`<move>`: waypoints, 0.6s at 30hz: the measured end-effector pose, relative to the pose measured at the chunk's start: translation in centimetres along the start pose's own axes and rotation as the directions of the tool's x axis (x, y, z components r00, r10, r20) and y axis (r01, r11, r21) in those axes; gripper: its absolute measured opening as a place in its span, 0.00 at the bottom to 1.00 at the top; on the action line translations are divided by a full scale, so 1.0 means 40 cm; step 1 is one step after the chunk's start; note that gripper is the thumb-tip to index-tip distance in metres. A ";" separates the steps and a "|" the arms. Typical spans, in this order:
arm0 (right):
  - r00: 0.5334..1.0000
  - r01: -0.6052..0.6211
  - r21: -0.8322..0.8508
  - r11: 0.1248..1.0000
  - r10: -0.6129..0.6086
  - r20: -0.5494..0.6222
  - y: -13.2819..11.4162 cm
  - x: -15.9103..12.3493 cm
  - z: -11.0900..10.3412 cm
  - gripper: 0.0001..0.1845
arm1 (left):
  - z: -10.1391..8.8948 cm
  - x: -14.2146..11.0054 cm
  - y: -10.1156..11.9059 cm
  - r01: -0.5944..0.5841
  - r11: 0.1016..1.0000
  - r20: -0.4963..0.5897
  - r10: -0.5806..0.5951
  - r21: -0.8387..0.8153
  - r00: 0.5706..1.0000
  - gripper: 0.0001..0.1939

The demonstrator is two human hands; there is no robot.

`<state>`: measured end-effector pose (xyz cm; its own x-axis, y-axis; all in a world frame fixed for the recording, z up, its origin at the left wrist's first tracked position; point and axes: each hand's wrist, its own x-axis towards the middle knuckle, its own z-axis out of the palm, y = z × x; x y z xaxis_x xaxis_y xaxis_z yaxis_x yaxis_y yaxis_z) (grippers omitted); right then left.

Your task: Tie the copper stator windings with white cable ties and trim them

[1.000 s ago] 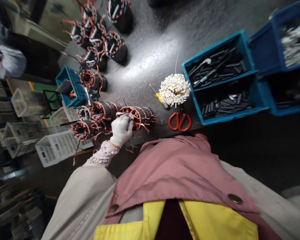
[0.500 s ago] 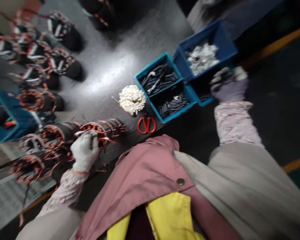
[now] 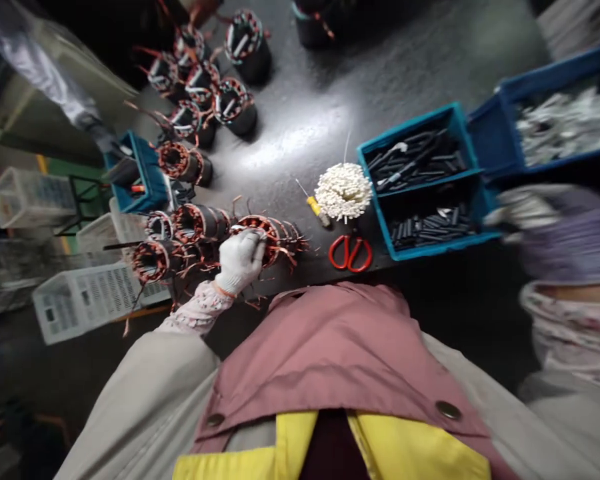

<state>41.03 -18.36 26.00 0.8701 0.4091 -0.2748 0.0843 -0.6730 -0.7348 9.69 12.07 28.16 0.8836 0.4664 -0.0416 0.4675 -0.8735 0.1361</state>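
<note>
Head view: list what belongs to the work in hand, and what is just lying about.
In the work, it seems:
wound core, touched by the left hand;
teal bin, beside the right hand.

Lying about, untouched:
red-handled scissors;
yellow-handled tool;
white bundle.

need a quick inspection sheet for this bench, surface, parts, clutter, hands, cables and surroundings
surface: dark tabletop, bright glare across its middle
job's things: copper-wound core on its side near the front edge; other cores grouped to the left
clutter: red-handled scissors, yellow-handled tool, white bundle; teal bin with black pieces, blue bin with white pieces
left hand: gloved, at the core's open end; exact grip unclear
right hand: gloved, blurred, beside the bins; contents unclear
cables: copper leads stick out; power cords, nothing seen
surroundings: pale crates at left, another person's sleeve at upper left
</note>
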 end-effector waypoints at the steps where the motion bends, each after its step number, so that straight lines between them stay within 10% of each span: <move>1: 0.997 0.003 0.076 0.997 -0.009 0.072 -0.040 -0.035 0.048 0.22 | 0.001 0.001 0.000 0.001 1.000 0.004 -0.001 0.010 1.000 0.15; 4: 0.810 -0.170 0.363 0.916 -0.080 0.581 -0.166 -0.126 0.210 0.23 | 0.002 0.001 0.001 -0.015 1.000 0.003 0.015 0.028 1.000 0.15; 6: 0.737 -0.084 0.406 0.910 -0.218 0.640 -0.227 -0.155 0.298 0.21 | 0.002 0.001 0.003 -0.033 0.999 0.005 0.032 0.022 0.999 0.15; 11: 0.819 0.307 0.298 0.904 -0.410 0.402 -0.271 -0.165 0.381 0.11 | 0.000 0.008 0.007 -0.062 0.998 0.043 0.063 -0.023 0.997 0.14; 18: 0.861 0.282 0.257 0.924 -0.362 0.357 -0.280 -0.168 0.383 0.12 | -0.017 0.020 0.013 -0.092 0.995 0.140 0.095 -0.030 0.986 0.16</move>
<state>26.80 -4.13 26.60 0.5450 0.8161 -0.1920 0.1990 -0.3484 -0.9160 10.61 12.08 28.86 0.9192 0.3570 -0.1665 0.3833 -0.9080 0.1691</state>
